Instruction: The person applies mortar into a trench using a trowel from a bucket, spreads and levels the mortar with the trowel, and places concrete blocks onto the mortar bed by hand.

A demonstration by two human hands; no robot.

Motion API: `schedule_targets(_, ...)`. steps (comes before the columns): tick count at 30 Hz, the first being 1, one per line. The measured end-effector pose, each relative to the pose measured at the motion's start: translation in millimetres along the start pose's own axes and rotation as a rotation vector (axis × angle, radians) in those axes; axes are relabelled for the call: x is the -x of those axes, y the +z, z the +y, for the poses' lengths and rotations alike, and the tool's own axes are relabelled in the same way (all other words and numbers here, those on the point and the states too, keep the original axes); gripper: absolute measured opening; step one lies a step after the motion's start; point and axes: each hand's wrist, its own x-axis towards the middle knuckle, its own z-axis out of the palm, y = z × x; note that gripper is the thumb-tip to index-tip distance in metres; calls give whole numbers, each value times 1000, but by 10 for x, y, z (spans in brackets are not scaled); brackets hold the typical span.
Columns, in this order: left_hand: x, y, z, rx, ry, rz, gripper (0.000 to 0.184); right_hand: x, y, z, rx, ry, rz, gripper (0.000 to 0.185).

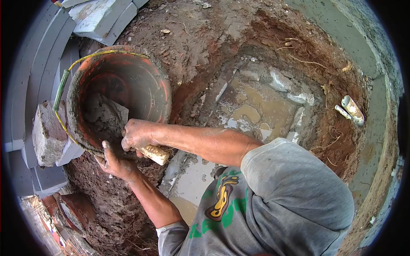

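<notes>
An orange bucket (147, 85), coated with grey mortar, leans toward me at the left. Wet mortar (100, 113) lies in its lower part. My right hand (139, 135) is wrapped round the pale handle of a trowel (154, 154); the metal blade reaches into the mortar, mostly covered by it. My left hand (115, 164) is at the bucket's near rim, fingers apart, thumb up against the rim, palm below it. Both hands are smeared with mortar. A yellow cord handle with a green grip (62, 89) hangs round the bucket's left side.
Grey blocks (42, 64) are stacked at the far left, with a rough block (49, 134) against the bucket. Right of centre is a dug pit with muddy water (265, 102) and stones. Pipe stubs (353, 111) stick out near the wall (371, 149) at right.
</notes>
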Motion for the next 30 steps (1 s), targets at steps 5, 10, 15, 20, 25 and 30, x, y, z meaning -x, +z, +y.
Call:
schedule_targets(5, -29, 233, 58, -50, 56, -34, 28, 33, 1, 55, -79, -126, -2, 22)
schedule_targets(10, -183, 283, -49, -65, 32, -75, 17, 107, -202, -132, -147, -83, -68, 18)
schedule_targets(15, -332, 480, -146, -66, 208, -128, 18, 370, -369, -471, 125, -78, 69, 18)
schedule_targets(20, -444, 374, -152, -69, 191, -108, 23, 429, -581, -540, 220, -120, 60, 16)
schedule_targets(25, -571, 355, -74, -60, 201, -114, 29, 654, -707, -667, 121, 41, 26, 19)
schedule_targets(30, -578, 342, -1, -49, 206, -99, 34, 1103, -864, -487, 286, -120, 108, 23)
